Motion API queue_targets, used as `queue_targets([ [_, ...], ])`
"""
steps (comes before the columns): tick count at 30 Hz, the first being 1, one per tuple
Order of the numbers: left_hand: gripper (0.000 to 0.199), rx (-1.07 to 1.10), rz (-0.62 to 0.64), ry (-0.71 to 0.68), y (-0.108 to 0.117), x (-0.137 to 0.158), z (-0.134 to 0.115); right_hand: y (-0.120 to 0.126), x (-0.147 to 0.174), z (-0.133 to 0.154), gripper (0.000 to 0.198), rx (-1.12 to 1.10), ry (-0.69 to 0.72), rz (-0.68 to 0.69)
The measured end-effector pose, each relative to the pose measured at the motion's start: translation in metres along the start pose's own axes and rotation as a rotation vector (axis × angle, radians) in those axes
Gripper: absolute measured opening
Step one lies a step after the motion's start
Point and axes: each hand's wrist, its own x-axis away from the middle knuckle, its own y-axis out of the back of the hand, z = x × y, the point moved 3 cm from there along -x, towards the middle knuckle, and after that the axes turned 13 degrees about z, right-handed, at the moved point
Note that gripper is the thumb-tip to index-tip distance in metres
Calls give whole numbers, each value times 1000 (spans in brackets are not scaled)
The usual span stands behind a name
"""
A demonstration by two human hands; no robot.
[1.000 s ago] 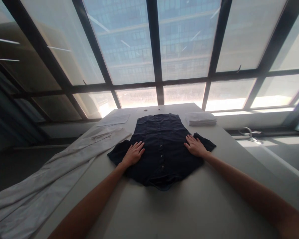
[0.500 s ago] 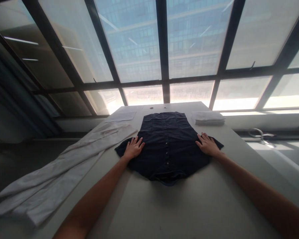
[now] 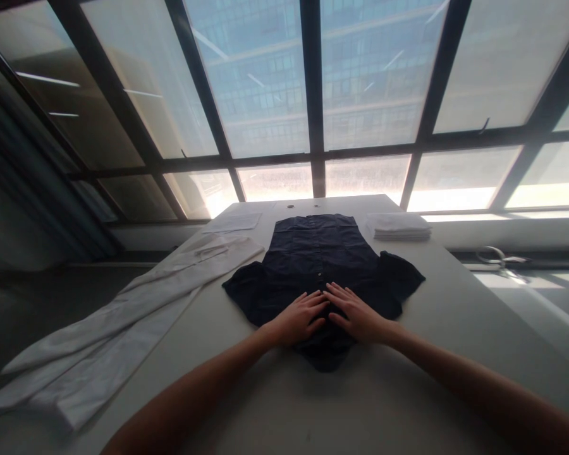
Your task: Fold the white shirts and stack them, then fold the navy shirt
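A dark navy button-up shirt [image 3: 313, 243] lies spread on the white table, its collar end toward me and both short sleeves out to the sides. My left hand [image 3: 299, 319] rests flat on the shirt's front near the collar, fingers stretched out. Beside it, my right hand [image 3: 356, 314] lies flat on the cloth, fingers also extended. The fingertips of the two hands almost meet at the button line. Part of the collar area is hidden beneath my hands, and neither hand grips anything.
Long white garments [image 3: 123, 322] lie along the left side of the white table [image 3: 265, 417]. A folded white stack [image 3: 398, 226] sits at the far right, with a thin white sheet [image 3: 234, 221] at the far left. Windows stand beyond the table.
Both hands have moved from the sleeves inward to the middle of the shirt, near the collar. The collar end now reaches slightly closer to me, and the right sleeve's edge looks lifted.
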Motion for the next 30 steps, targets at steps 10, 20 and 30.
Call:
queue_targets([
  [10,89,-107,70,10,-6,16,-25,-9,17,15,96,58,42,137],
  [20,60,-48,-16,62,12,3,-4,11,-7,-10,57,2,-115,-44],
  [30,72,-146,1,153,-7,-15,19,-8,-23,-34,74,201,-137,28],
])
